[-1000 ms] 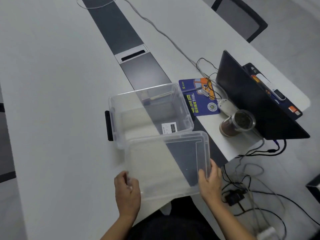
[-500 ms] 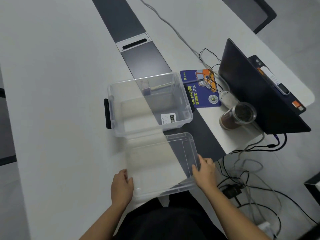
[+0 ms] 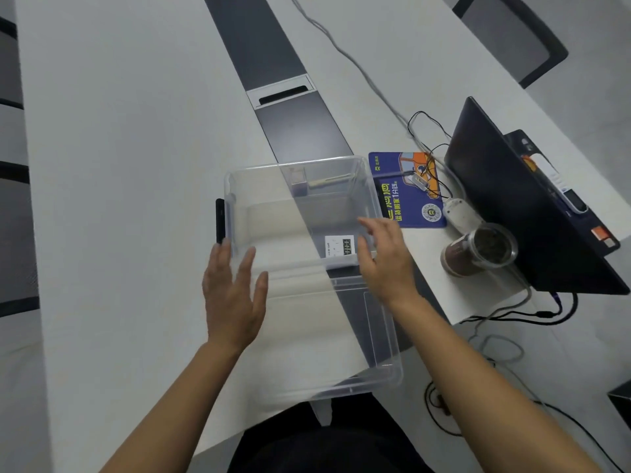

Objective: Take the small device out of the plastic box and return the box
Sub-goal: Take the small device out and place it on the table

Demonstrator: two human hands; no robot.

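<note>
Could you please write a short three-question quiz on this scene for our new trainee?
1. True or false: the lid is off the plastic box.
2. Where is the small device? A) inside the box B) on the laptop C) in the left hand
3. What does the right hand hold?

Key: 1 true, it lies on the table nearer the person. 2 A, at the near wall. 3 Nothing; its fingers are spread, open.
</note>
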